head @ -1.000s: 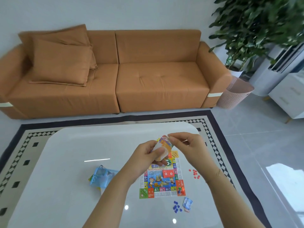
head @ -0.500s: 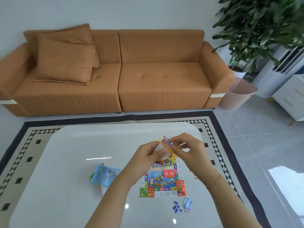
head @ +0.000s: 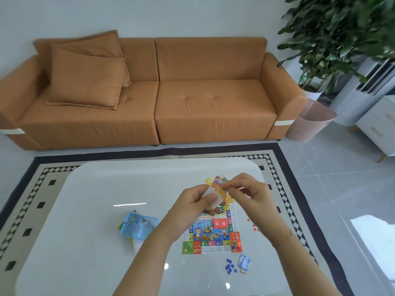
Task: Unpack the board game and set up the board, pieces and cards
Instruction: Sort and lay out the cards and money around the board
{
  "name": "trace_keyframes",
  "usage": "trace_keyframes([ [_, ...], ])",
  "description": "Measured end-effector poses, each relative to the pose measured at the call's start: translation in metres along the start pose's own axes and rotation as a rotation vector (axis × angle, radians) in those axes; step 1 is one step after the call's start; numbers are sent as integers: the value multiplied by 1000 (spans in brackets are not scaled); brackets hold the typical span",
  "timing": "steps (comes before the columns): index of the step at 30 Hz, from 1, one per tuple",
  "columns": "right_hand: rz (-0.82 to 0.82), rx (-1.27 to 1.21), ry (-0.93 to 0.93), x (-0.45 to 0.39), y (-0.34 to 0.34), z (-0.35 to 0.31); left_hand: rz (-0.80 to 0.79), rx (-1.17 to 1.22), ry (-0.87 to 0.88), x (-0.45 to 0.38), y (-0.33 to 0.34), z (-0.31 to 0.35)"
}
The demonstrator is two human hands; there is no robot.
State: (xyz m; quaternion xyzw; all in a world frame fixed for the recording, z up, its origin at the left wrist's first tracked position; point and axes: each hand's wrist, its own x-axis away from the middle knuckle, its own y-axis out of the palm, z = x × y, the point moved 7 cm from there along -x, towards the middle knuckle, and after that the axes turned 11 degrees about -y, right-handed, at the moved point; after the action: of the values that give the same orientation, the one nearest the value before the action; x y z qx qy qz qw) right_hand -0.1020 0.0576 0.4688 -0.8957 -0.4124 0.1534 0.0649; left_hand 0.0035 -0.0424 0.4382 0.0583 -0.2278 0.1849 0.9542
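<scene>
A small colourful game board [head: 212, 235] lies flat on the white table [head: 89, 210]. Above its far edge my left hand [head: 193, 202] grips a small stack of orange and white cards [head: 215, 194]. My right hand [head: 249, 193] pinches the top of that stack with thumb and fingertips. More card corners [head: 220, 179] show just beyond my fingers. Blue pieces [head: 229, 266] and a small blue card packet [head: 244, 262] lie near the board's near right corner. Red pieces [head: 254, 226] sit to the board's right, partly hidden by my right forearm.
A blue plastic game box [head: 139, 228] lies open on the table left of the board. Beyond the table are a patterned rug [head: 32, 189], an orange sofa [head: 149, 92], a pink basket [head: 310, 120] and a large plant [head: 342, 39].
Both hands stay on the cards. My right fingers have shifted slightly along the top of the stack. The camera view has drifted a little.
</scene>
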Motion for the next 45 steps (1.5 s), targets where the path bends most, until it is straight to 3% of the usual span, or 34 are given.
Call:
trace_keyframes([
  [5, -49, -96, 126, 1, 4, 8, -3, -5, -8, 1, -2, -4],
  [15, -158, -217, 181, 2, 12, 5, -45, 65, 8, 0, -6, -5],
  [24, -298, 120, 75, -1, 14, 3, -25, 10, 6, -1, -5, -8],
  [32, -63, -65, 197, 5, 4, 13, -5, -14, -5, -2, -2, -6],
  [40, -17, -409, 427, 18, 12, 32, -14, 24, -40, -3, 0, -9],
  [45, 21, -410, 394, 16, 9, 30, -57, 86, -57, -4, 2, -10],
])
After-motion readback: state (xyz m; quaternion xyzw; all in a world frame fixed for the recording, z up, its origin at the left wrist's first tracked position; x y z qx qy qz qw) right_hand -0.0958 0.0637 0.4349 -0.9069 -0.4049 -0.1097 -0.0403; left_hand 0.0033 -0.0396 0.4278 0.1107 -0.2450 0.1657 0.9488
